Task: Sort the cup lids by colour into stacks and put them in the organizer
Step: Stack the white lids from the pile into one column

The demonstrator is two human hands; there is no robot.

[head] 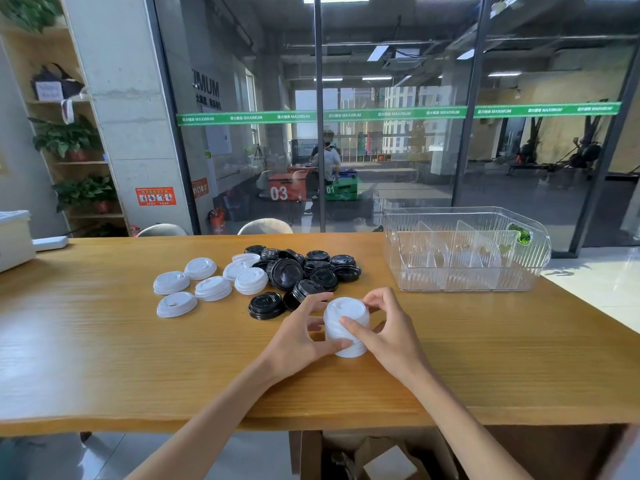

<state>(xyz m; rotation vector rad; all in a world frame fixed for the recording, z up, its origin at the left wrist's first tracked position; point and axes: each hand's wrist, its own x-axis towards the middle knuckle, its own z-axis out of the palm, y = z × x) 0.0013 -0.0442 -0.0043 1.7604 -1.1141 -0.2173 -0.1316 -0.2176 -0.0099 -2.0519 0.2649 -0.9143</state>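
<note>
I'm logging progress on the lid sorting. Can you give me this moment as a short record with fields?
surface: wooden table
left hand: grip on white lid stack
right hand: grip on the same stack
loose white lids: several, lying left of the black ones
black lids: unsorted pile, centre
organizer: clear, with dividers, far right; no lids visible inside
progress: one white stack being formed

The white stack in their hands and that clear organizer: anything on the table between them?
No. In the head view, only bare tabletop lies between the white stack and the organizer.
</note>
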